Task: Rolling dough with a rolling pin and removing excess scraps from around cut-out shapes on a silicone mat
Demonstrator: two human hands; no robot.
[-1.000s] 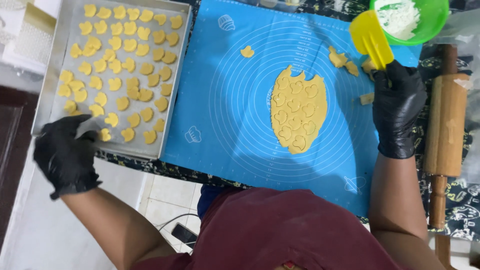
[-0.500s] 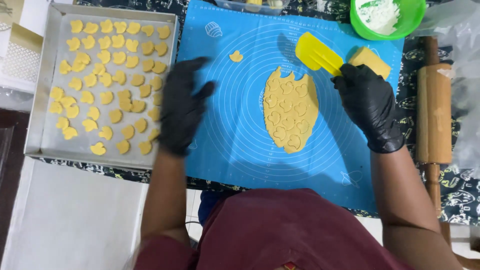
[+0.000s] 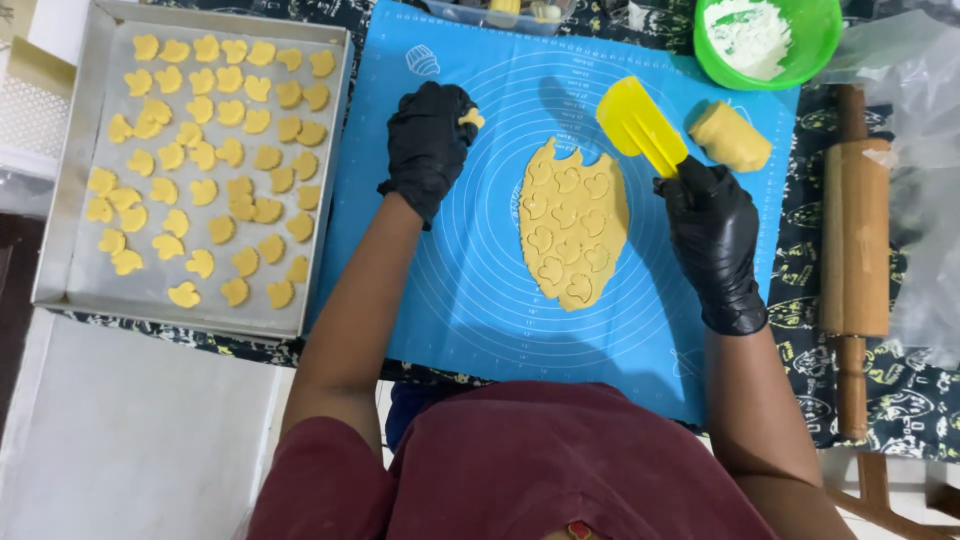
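Small cut-out piece of pale yellow dough (image 3: 471, 118): pinched at the fingertips of the black-gloved left hand (image 3: 428, 145), over the far left part of the blue silicone baking mat (image 3: 480, 300). Half a second ago lay alone on that spot, untouched; now taken up, or at least gripped, by curled fingers. Cannot tell whether already lifted clear of the mat.

Left hand itself: a second ago down at the near corner of the tray, then crossing over its right rim, now on the mat.

Just right of it, mid-mat: flat rolled sheet of yellow dough (image 3: 573, 222), stamped with heart-like outlines, cut-outs still seated in it, far edge ragged.

Black-gloved right hand (image 3: 715, 240): closed round the handle of the yellow plastic scraper (image 3: 640, 125), blade pointing away and hovering by the sheet's far right edge. A second ago up beside the bowl among loose scraps; since then drawn in toward the sheet, with the scraps now one rounded lump of yellow dough (image 3: 732, 137) just beyond the blade.

Left of the mat: rectangular grey metal baking tray (image 3: 60, 200), rows of small yellow cut-out pieces (image 3: 200, 150) across it.

Far right corner: green plastic bowl of white flour (image 3: 800, 60). Right edge, off the mat: wooden rolling pin (image 3: 853, 230), lying lengthwise.
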